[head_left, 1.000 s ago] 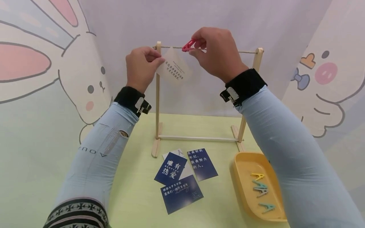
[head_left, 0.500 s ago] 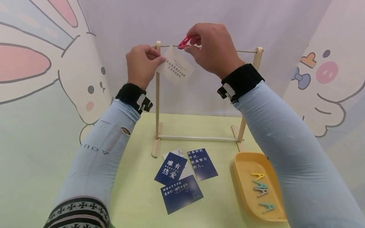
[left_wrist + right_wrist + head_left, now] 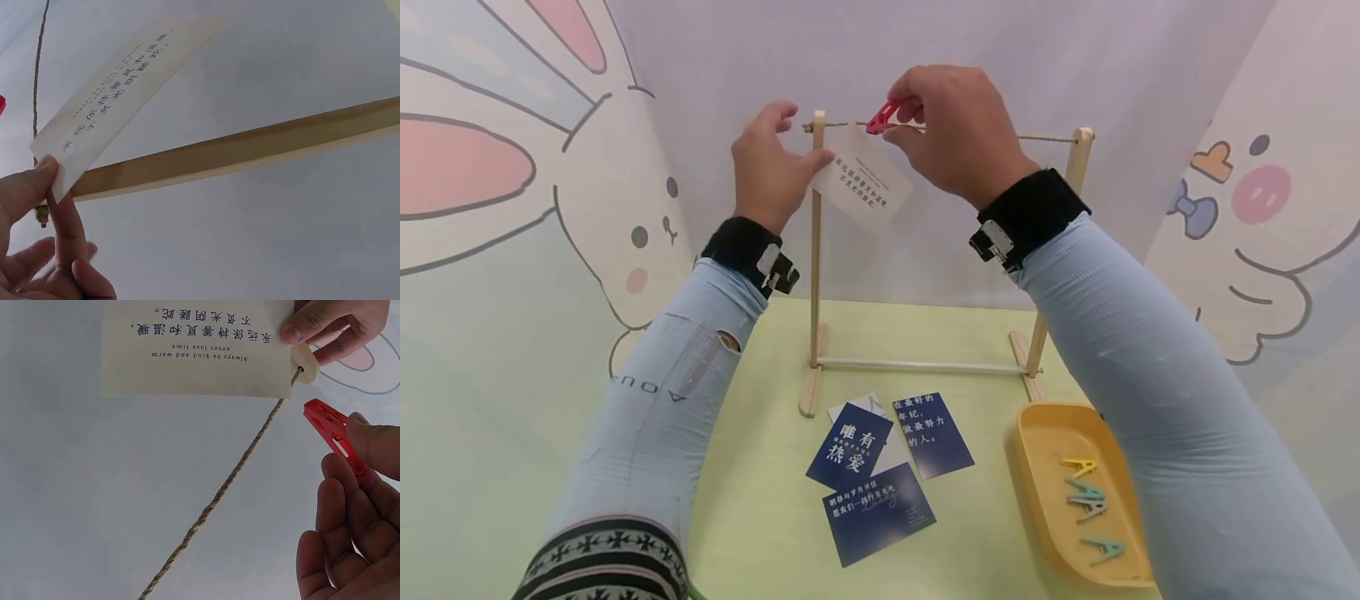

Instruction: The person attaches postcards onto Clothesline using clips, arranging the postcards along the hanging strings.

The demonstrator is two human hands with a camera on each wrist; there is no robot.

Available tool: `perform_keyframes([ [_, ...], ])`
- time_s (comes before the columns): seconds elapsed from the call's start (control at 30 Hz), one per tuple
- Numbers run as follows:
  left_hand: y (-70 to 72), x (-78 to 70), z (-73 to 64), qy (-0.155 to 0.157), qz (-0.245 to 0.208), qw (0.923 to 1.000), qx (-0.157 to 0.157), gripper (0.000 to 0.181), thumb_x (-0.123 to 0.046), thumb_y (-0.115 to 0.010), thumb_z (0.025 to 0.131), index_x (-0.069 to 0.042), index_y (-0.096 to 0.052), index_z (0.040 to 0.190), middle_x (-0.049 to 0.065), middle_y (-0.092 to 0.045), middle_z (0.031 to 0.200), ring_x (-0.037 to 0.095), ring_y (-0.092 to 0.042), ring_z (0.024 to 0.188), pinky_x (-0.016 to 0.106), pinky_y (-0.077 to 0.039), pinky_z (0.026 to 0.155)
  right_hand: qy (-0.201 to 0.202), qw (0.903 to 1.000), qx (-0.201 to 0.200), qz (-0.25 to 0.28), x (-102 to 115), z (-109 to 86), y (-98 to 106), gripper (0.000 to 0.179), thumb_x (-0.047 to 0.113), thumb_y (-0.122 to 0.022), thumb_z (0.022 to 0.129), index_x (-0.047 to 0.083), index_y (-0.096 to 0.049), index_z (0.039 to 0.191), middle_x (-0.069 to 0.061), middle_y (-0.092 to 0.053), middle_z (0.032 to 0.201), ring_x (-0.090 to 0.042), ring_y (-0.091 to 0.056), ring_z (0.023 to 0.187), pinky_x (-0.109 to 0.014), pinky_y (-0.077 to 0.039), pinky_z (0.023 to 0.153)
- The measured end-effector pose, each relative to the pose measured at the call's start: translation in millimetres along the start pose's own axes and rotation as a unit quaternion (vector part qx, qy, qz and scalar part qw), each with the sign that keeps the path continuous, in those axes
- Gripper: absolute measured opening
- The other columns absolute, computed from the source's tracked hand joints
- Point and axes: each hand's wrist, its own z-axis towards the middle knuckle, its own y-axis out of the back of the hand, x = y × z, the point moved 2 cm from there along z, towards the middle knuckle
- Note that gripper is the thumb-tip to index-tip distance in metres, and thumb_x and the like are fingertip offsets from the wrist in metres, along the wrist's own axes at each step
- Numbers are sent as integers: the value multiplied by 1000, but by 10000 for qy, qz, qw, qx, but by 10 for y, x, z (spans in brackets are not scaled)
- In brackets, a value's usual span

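My left hand [image 3: 769, 175] pinches a white card [image 3: 868, 183] with printed writing by its corner, thumb on the front face and a finger behind, as the left wrist view shows. The card's upper edge lies close to a twine line [image 3: 212, 503] strung on a wooden stand [image 3: 815, 250]. In my right hand [image 3: 962, 133] a red clothes peg [image 3: 334, 436] is pinched between thumb and fingers. Its tip points toward the card and sits apart from the card and the twine in the right wrist view.
Several dark blue cards [image 3: 934, 437] and a partly covered white one lie on the pale green table [image 3: 752, 500]. A yellow tray [image 3: 1033, 500] at the right holds several pegs [image 3: 1102, 550]. The stand's white crossbar [image 3: 925, 365] runs low behind the cards.
My right hand has moved slightly left with the red peg, nearer the card. The left hand's fingers have spread upward, and the card hangs a little flatter to view.
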Motion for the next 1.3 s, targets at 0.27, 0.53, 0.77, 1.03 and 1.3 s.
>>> perform_keyframes([
  [0.27,-23,-16,21,27,-301,9988,383,49,-30,-79,92,-18,-66,138,2,-72,132,16,-72,116,30,-55,99,38,9998,100,-162,15,93,-3,39,33,-67,100,11,-68,133,-6,-70,133,-24,-67,111,-30,-52,105],
  [0.53,-4,-67,25,142,-357,9978,538,48,-32,-80,91,-19,-67,135,0,-72,132,16,-70,119,32,-55,99,-261,9994,178,-115,24,174,26,37,32,-65,102,12,-70,133,-5,-71,133,-22,-68,112,-29,-51,105],
  [0.77,-1,-76,33,226,-298,9976,583,47,-30,-80,91,-18,-68,135,1,-73,131,15,-71,117,31,-56,98,-532,9983,237,-62,33,236,12,34,29,-63,103,13,-71,132,-4,-71,133,-22,-67,113,-27,-51,105],
  [1.03,-20,-93,44,135,-169,9978,622,45,-28,-79,92,-15,-67,134,4,-72,131,16,-71,116,32,-57,96,-575,9974,431,-112,6,316,22,34,31,-63,102,17,-72,132,-3,-70,134,-22,-66,117,-26,-51,104],
  [1.3,-37,-110,63,74,-250,9972,705,44,-27,-80,92,-14,-68,132,4,-71,132,16,-70,118,32,-57,97,-755,9947,699,21,-27,368,36,32,34,-65,101,19,-75,129,-2,-70,135,-22,-65,116,-26,-52,102],
])
